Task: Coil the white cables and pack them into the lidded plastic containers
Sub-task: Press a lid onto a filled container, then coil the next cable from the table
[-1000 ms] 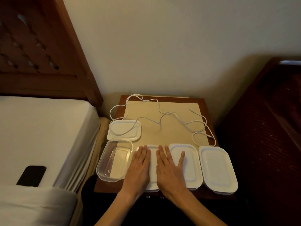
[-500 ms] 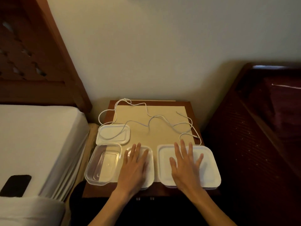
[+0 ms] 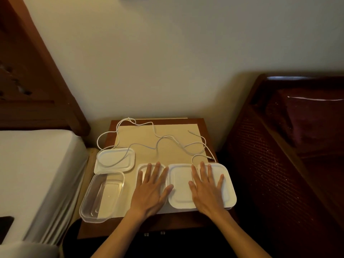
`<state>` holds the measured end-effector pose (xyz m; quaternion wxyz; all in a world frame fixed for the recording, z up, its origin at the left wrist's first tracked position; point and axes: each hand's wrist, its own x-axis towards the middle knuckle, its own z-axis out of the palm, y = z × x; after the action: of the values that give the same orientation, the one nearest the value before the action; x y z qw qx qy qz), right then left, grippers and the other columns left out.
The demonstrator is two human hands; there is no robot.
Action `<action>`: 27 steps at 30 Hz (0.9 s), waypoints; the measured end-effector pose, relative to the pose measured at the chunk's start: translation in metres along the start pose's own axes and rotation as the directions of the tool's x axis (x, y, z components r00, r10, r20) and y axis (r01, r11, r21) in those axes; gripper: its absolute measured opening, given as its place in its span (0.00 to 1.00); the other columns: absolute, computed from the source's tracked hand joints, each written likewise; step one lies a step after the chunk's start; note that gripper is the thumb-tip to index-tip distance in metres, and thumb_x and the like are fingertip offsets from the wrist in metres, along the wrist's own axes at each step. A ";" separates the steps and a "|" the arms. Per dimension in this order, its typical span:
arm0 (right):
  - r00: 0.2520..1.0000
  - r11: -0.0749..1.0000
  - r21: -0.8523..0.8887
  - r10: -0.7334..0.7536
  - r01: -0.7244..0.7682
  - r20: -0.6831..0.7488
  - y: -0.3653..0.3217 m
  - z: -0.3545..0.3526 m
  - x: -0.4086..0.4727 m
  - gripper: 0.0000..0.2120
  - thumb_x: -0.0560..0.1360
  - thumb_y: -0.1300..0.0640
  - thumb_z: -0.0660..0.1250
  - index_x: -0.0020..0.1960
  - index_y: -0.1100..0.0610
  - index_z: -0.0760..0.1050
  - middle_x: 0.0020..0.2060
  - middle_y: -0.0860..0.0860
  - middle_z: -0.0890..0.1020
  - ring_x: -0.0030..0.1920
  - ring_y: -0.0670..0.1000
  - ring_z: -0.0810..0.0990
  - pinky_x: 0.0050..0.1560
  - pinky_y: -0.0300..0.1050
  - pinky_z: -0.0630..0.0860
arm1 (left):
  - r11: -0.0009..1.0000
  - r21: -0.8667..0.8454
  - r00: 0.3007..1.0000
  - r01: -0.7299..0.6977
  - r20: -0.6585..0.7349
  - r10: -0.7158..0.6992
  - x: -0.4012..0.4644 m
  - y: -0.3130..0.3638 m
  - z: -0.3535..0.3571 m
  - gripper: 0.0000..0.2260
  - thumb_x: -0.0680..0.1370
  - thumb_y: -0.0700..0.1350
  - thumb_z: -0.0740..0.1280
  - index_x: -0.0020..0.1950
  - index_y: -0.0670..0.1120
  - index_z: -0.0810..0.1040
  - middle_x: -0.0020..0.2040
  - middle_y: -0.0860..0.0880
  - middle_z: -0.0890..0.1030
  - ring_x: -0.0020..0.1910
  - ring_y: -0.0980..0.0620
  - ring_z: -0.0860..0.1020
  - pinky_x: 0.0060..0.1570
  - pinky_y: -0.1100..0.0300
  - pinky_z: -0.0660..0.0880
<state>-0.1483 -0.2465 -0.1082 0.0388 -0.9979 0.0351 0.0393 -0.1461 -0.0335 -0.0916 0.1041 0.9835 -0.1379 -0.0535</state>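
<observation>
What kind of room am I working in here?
Most likely a bedroom: a bed with a white sheet and carved wooden headboard stands on one side, and the containers sit on a small wooden bedside table against the wall.

your left hand (image 3: 151,189) lies flat on a lidded container (image 3: 142,169) and your right hand (image 3: 205,187) flat across two more (image 3: 181,185). at the near left stands an open clear container (image 3: 101,196), its lid (image 3: 114,160) behind it. the white cable (image 3: 162,138) sprawls uncoiled across the far counter (image 3: 208,127).
</observation>
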 end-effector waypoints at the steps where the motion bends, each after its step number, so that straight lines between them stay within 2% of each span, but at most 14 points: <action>1: 1.000 1.000 -0.002 -0.003 0.003 0.005 0.000 0.002 0.002 0.31 0.78 0.37 0.49 0.79 0.45 0.52 0.79 0.51 0.53 0.78 0.59 0.51 0.69 0.69 0.30 | 1.000 0.005 1.000 -0.001 0.001 0.001 0.002 0.000 0.000 0.27 0.79 0.68 0.39 0.75 0.63 0.34 0.76 0.57 0.31 0.74 0.51 0.29 0.73 0.45 0.33; 5: 1.000 1.000 -0.001 -0.018 0.018 -0.002 -0.002 0.003 0.003 0.32 0.77 0.37 0.54 0.78 0.46 0.56 0.78 0.53 0.57 0.77 0.61 0.57 0.70 0.71 0.34 | 1.000 -0.014 1.000 -0.002 -0.025 0.001 0.002 0.000 0.004 0.28 0.79 0.68 0.39 0.76 0.62 0.36 0.76 0.56 0.33 0.75 0.50 0.30 0.72 0.44 0.33; 8: 0.999 1.000 0.004 -0.020 0.020 -0.029 -0.001 0.005 0.004 0.32 0.76 0.37 0.56 0.77 0.46 0.59 0.77 0.54 0.61 0.76 0.61 0.61 0.71 0.68 0.35 | 1.000 -0.009 1.000 0.004 -0.002 -0.004 0.001 0.002 0.000 0.29 0.77 0.69 0.35 0.75 0.62 0.33 0.76 0.56 0.30 0.74 0.50 0.28 0.73 0.43 0.33; 11: 1.000 1.000 0.009 -0.028 0.028 -0.009 -0.001 -0.007 0.005 0.32 0.77 0.37 0.50 0.79 0.45 0.52 0.79 0.52 0.52 0.78 0.60 0.51 0.70 0.70 0.31 | 1.000 -0.015 1.000 0.007 0.004 -0.007 0.000 0.005 -0.005 0.31 0.75 0.70 0.34 0.76 0.61 0.35 0.77 0.55 0.33 0.75 0.50 0.30 0.74 0.44 0.34; 13: 0.997 0.996 0.072 -0.040 0.044 -0.067 -0.007 -0.019 0.008 0.31 0.78 0.39 0.50 0.79 0.46 0.52 0.79 0.51 0.49 0.79 0.58 0.47 0.68 0.67 0.30 | 0.997 -0.070 0.998 0.035 -0.050 -0.038 0.004 0.006 -0.009 0.31 0.77 0.69 0.37 0.78 0.59 0.45 0.79 0.53 0.42 0.78 0.50 0.38 0.76 0.46 0.39; 15: 0.985 0.977 0.194 -0.057 0.088 -0.161 -0.016 -0.037 0.016 0.28 0.79 0.42 0.55 0.77 0.48 0.60 0.79 0.50 0.55 0.79 0.56 0.52 0.72 0.61 0.38 | 0.986 -0.160 0.978 0.057 -0.187 -0.087 0.012 0.008 -0.020 0.29 0.79 0.65 0.45 0.76 0.54 0.61 0.78 0.50 0.59 0.78 0.48 0.54 0.75 0.48 0.54; 17: 0.990 0.920 0.375 -0.074 0.114 -0.121 -0.023 -0.051 0.034 0.21 0.81 0.47 0.58 0.72 0.50 0.69 0.74 0.49 0.67 0.75 0.53 0.63 0.74 0.51 0.57 | 0.978 -0.206 0.928 0.038 -0.355 -0.111 0.029 0.005 -0.034 0.21 0.80 0.58 0.57 0.68 0.49 0.73 0.68 0.49 0.75 0.67 0.48 0.71 0.64 0.52 0.70; 19: 0.992 0.868 0.483 -0.073 0.115 -0.105 -0.030 -0.060 0.064 0.13 0.81 0.51 0.59 0.60 0.53 0.79 0.60 0.51 0.80 0.60 0.52 0.77 0.60 0.47 0.76 | 0.981 -0.193 0.899 0.036 -0.421 -0.116 0.052 -0.002 -0.052 0.14 0.80 0.50 0.63 0.64 0.48 0.76 0.62 0.49 0.79 0.59 0.49 0.76 0.55 0.56 0.75; 21: 0.993 0.862 0.499 -0.036 0.089 -0.114 -0.034 -0.063 0.094 0.11 0.81 0.52 0.61 0.53 0.54 0.81 0.51 0.51 0.83 0.48 0.50 0.81 0.50 0.48 0.81 | 0.975 -0.209 0.916 0.076 -0.371 -0.151 0.074 -0.007 -0.069 0.14 0.80 0.47 0.64 0.66 0.49 0.75 0.64 0.50 0.78 0.59 0.50 0.77 0.55 0.57 0.75; 22: 0.994 0.871 0.486 -0.022 0.074 -0.112 -0.036 -0.063 0.108 0.10 0.80 0.52 0.62 0.53 0.54 0.80 0.51 0.51 0.83 0.47 0.50 0.81 0.49 0.48 0.81 | 0.973 -0.209 0.930 0.101 -0.328 -0.167 0.085 -0.011 -0.074 0.15 0.80 0.47 0.64 0.67 0.50 0.74 0.66 0.51 0.77 0.60 0.51 0.77 0.56 0.58 0.75; 25: 0.999 0.909 0.416 0.004 0.009 -0.032 -0.037 -0.053 0.141 0.12 0.78 0.52 0.67 0.59 0.57 0.78 0.54 0.51 0.80 0.52 0.53 0.82 0.49 0.45 0.79 | 0.982 -0.118 0.967 0.147 -0.191 -0.168 0.111 -0.021 -0.075 0.16 0.79 0.46 0.66 0.67 0.49 0.74 0.65 0.50 0.77 0.59 0.49 0.78 0.55 0.58 0.75; 27: 0.999 0.942 0.333 0.021 -0.035 0.048 -0.035 -0.043 0.155 0.12 0.77 0.52 0.69 0.56 0.57 0.80 0.51 0.53 0.82 0.49 0.53 0.82 0.48 0.47 0.80 | 0.984 -0.074 0.977 0.164 -0.127 -0.172 0.122 -0.028 -0.067 0.14 0.79 0.44 0.67 0.64 0.48 0.77 0.61 0.48 0.79 0.55 0.48 0.79 0.52 0.58 0.76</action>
<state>0.0121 -0.2257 -0.0752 0.2074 -0.9752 0.0546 0.0550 -0.0130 -0.0286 -0.0421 0.1391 0.9892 -0.0454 -0.0010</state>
